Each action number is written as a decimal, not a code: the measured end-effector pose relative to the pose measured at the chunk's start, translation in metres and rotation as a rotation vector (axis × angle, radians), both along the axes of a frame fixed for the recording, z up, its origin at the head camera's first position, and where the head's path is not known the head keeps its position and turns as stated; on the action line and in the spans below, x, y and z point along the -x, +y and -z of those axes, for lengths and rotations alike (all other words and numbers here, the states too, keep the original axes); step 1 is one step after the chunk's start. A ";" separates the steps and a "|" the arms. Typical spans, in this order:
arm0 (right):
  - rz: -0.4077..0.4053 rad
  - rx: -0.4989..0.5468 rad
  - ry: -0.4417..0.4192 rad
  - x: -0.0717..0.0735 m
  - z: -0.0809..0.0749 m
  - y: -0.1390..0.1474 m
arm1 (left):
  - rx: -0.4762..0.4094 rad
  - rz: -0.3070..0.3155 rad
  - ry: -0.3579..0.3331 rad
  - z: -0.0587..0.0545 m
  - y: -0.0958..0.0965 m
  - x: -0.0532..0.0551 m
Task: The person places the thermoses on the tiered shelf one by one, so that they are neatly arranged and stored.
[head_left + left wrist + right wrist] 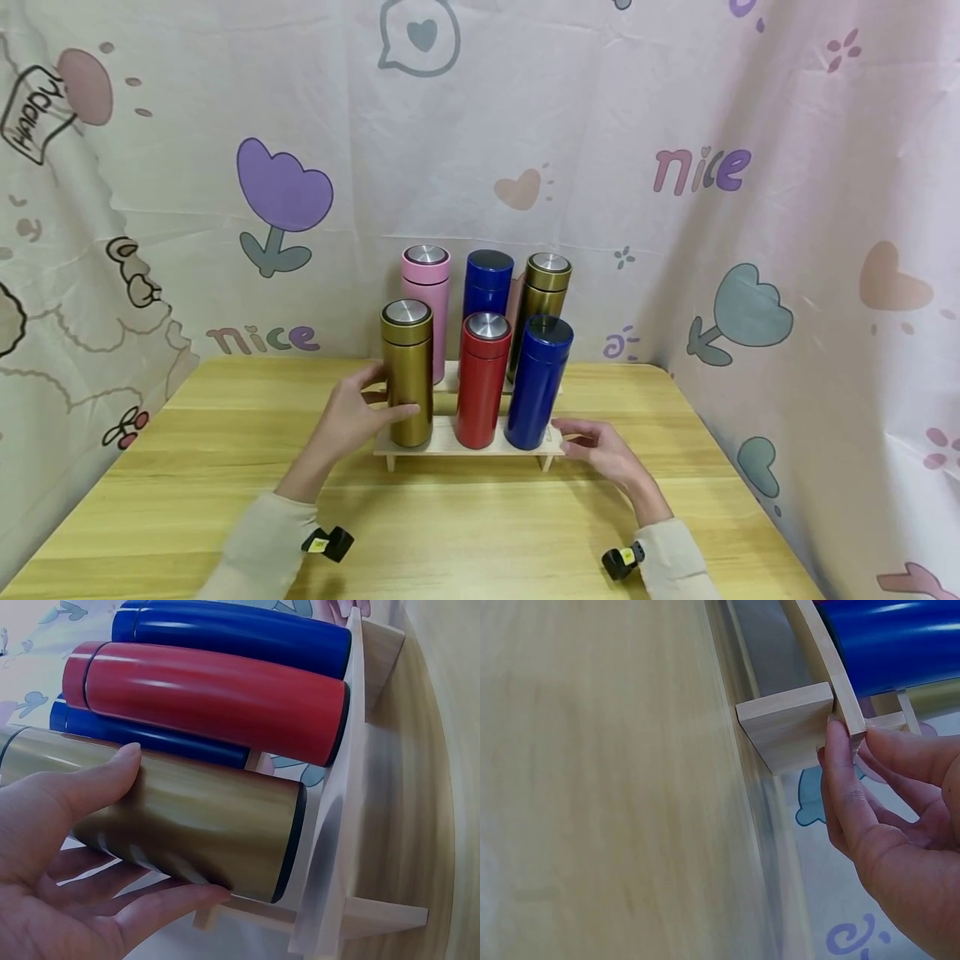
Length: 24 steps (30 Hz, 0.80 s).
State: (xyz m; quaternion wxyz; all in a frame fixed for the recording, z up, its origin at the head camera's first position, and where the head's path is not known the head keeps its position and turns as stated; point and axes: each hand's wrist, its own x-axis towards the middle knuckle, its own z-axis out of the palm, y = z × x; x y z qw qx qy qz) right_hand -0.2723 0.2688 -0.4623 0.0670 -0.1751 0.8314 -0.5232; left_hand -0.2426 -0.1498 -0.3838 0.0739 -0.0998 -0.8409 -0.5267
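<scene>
My left hand [358, 410] holds a gold thermos bottle [408, 375] at the front left of a light wooden two-tier rack [442, 437]. Its thumb lies across the bottle's front, with the fingers around the far side in the left wrist view. Whether the bottle's base touches the shelf I cannot tell. At the rack's right end, my right hand [600, 450] pinches the front board's edge [847, 712] between thumb and fingers. Beside the gold bottle stand a red thermos bottle [483, 383] and a blue thermos bottle [538, 383], the blue one appearing tilted in the head view.
On the back tier stand a pink thermos bottle [427, 292], another blue one [489, 279] and another gold one [546, 287]. The rack sits on a wooden table [480, 533]. A patterned curtain [480, 125] hangs behind and at both sides.
</scene>
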 end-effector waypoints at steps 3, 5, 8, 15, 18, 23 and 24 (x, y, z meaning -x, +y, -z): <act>-0.011 0.002 0.001 -0.001 0.002 0.001 | -0.011 0.001 -0.015 0.002 0.003 0.001; -0.001 0.001 -0.006 -0.001 0.003 0.001 | -0.022 0.005 -0.025 0.003 0.006 0.001; 0.014 0.002 -0.020 -0.001 0.003 0.001 | -0.035 0.014 -0.035 0.005 0.008 0.002; 0.006 0.000 -0.015 0.000 0.001 0.001 | -0.009 0.007 -0.041 0.006 0.012 0.003; 0.004 0.010 -0.021 0.001 0.001 0.001 | -0.005 0.010 -0.040 0.007 0.012 0.004; -0.004 0.018 -0.018 0.001 0.000 0.001 | -0.011 0.021 -0.019 0.009 0.013 0.006; -0.001 0.018 -0.018 0.001 0.000 0.001 | -0.012 0.020 -0.017 0.008 0.013 0.005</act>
